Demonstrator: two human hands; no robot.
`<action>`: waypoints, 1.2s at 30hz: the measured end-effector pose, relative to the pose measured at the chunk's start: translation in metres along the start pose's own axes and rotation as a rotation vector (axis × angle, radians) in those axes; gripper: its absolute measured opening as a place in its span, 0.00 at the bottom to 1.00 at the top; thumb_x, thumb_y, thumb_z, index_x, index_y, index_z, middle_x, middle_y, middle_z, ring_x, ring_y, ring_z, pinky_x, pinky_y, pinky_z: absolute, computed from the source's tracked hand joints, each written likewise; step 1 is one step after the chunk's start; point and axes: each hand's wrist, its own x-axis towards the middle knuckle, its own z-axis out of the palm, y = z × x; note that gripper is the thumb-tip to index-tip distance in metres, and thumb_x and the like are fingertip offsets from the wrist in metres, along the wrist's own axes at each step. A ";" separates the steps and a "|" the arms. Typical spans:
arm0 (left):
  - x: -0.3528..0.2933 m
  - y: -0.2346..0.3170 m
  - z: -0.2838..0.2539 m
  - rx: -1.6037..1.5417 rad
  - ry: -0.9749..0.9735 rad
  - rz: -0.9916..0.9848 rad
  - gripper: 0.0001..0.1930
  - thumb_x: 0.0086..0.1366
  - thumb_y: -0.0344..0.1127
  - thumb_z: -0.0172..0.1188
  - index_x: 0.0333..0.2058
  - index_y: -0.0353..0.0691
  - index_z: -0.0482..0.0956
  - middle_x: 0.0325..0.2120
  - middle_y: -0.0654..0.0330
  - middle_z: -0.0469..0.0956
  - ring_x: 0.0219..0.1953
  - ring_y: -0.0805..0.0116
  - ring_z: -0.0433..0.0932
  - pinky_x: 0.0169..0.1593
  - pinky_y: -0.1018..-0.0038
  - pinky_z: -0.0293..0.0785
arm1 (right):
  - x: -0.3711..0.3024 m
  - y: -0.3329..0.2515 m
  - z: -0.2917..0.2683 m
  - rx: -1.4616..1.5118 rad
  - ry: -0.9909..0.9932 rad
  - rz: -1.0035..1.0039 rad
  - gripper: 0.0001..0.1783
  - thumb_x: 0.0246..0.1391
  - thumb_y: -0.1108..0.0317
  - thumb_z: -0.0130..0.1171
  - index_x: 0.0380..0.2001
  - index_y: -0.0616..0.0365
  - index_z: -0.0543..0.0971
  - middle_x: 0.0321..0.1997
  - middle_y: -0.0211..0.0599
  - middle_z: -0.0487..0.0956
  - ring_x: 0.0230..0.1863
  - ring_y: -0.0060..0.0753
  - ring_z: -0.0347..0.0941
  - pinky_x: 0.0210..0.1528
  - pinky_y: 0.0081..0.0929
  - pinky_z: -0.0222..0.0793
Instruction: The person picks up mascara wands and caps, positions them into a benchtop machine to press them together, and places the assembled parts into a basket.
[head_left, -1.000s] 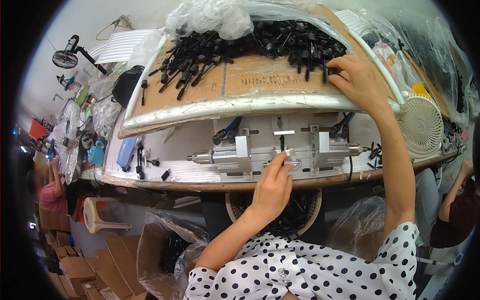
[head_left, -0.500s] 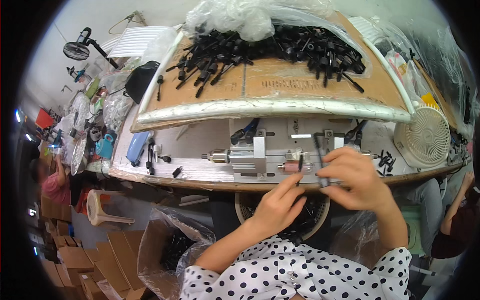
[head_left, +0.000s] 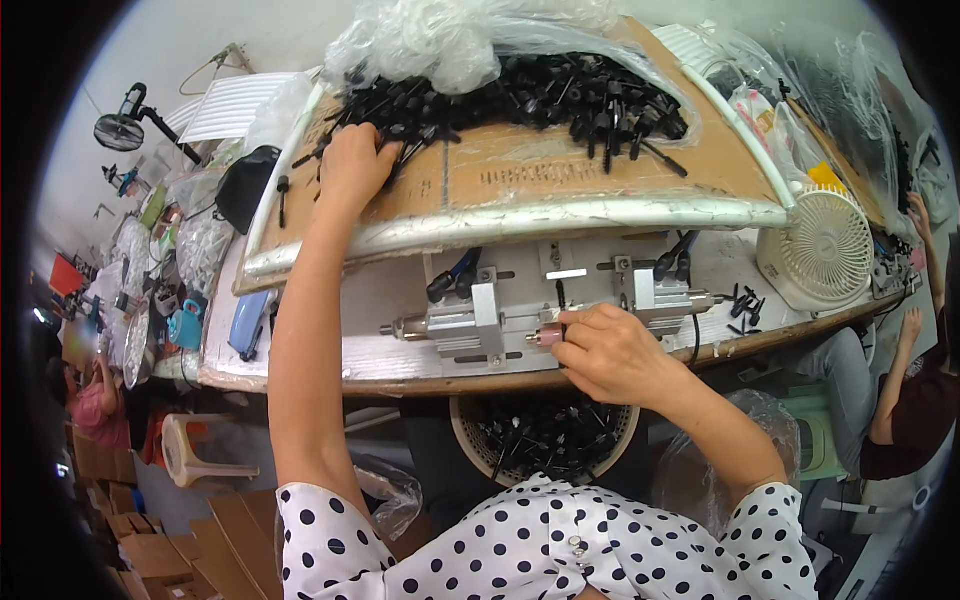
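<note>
Left hand (head_left: 355, 160) reaches over the left part of the padded cardboard tray (head_left: 560, 213), fingers bent down at the left end of a heap of black brush wands (head_left: 540, 100); the fingertips are hidden, so whether they grip one cannot be told. The heap spreads along the tray's far edge, partly under crumpled clear plastic film (head_left: 440, 45); a single wand (head_left: 283, 200) lies apart near the tray's left edge. Right hand (head_left: 612, 350) sits by the worktop's (head_left: 370, 330) front edge, fingers curled together at the middle of a metal fixture, between its left clamp block (head_left: 487, 320) and right clamp block (head_left: 645, 300). Its grip is hidden too. A pink cylinder (head_left: 548, 336) shows just left of the fingers; a dark brush tip (head_left: 561, 293) points away beyond them. Loose black pieces (head_left: 745, 308) lie toward the worktop's right end, beside a white fan (head_left: 825, 250). Below the front edge, a round basket (head_left: 464, 438) holds more black pieces.
</note>
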 end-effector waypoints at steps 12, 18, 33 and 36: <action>0.003 0.005 0.001 0.185 -0.031 0.199 0.05 0.51 0.27 0.55 0.28 0.33 0.76 0.29 0.47 0.76 0.34 0.45 0.76 0.39 0.58 0.73 | 0.011 -0.004 -0.061 0.197 0.058 0.001 0.11 0.38 0.67 0.63 0.28 0.56 0.76 0.27 0.37 0.75 0.33 0.39 0.73 0.35 0.34 0.69; -0.021 0.027 -0.041 -0.018 0.207 0.098 0.09 0.56 0.28 0.55 0.36 0.32 0.73 0.35 0.47 0.71 0.35 0.47 0.75 0.39 0.59 0.71 | 0.051 0.117 -0.099 -0.285 0.216 0.524 0.06 0.42 0.74 0.55 0.26 0.62 0.78 0.27 0.47 0.76 0.32 0.51 0.74 0.36 0.43 0.69; -0.251 0.148 0.047 -0.636 0.049 0.400 0.18 0.44 0.17 0.55 0.38 0.31 0.75 0.44 0.46 0.70 0.42 0.50 0.74 0.43 0.66 0.74 | 0.036 0.118 -0.118 -0.117 0.053 0.473 0.18 0.51 0.59 0.53 0.24 0.67 0.78 0.24 0.52 0.77 0.32 0.52 0.74 0.38 0.40 0.68; -0.249 0.150 0.050 -0.716 0.035 0.371 0.19 0.43 0.16 0.55 0.38 0.31 0.75 0.43 0.47 0.70 0.43 0.50 0.74 0.44 0.66 0.73 | 0.053 0.113 -0.108 -0.366 -0.034 0.585 0.22 0.49 0.53 0.55 0.22 0.66 0.78 0.22 0.51 0.77 0.30 0.50 0.74 0.37 0.41 0.69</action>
